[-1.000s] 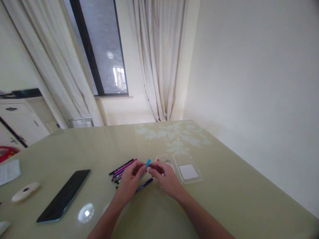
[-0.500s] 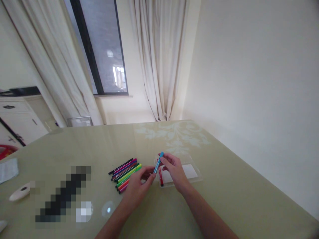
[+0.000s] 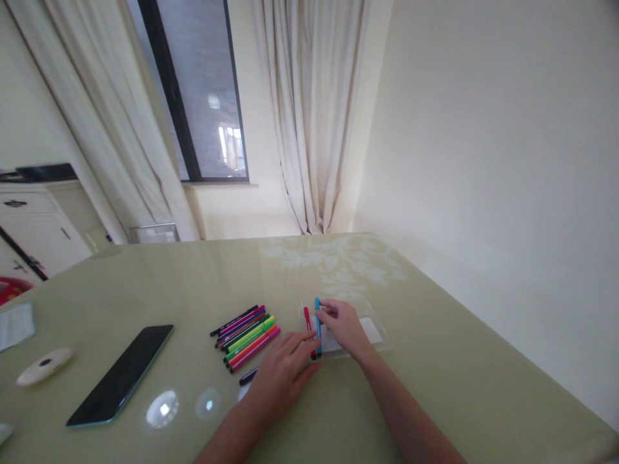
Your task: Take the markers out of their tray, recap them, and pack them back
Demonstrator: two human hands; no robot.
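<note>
A light-blue marker point(image 3: 318, 330) stands nearly lengthwise in view over the left part of a clear plastic case point(image 3: 385, 335). My right hand point(image 3: 343, 325) is closed on its upper part, thumb and fingertips pinching it. Beside its lower end is my left hand point(image 3: 285, 367), fingers stretched out and thumb apart, fingertips at the marker and the case's near edge. A red marker point(image 3: 307, 316) lies in the case to the left of the blue one, partly covered by my left fingers. White paper point(image 3: 371, 330) shows inside the case.
Several coloured markers point(image 3: 249, 335) lie in a row left of my hands, and a dark marker point(image 3: 248, 376) pokes out by my left wrist. Farther left are a black phone-like slab point(image 3: 120, 374), a pale oval object point(image 3: 44, 367) and a cloth point(image 3: 17, 325).
The blue marker, earlier slanted between both hands, has come down into the case beside the red one. My left hand has shifted right and lower, its fingers spread from a pinch.
</note>
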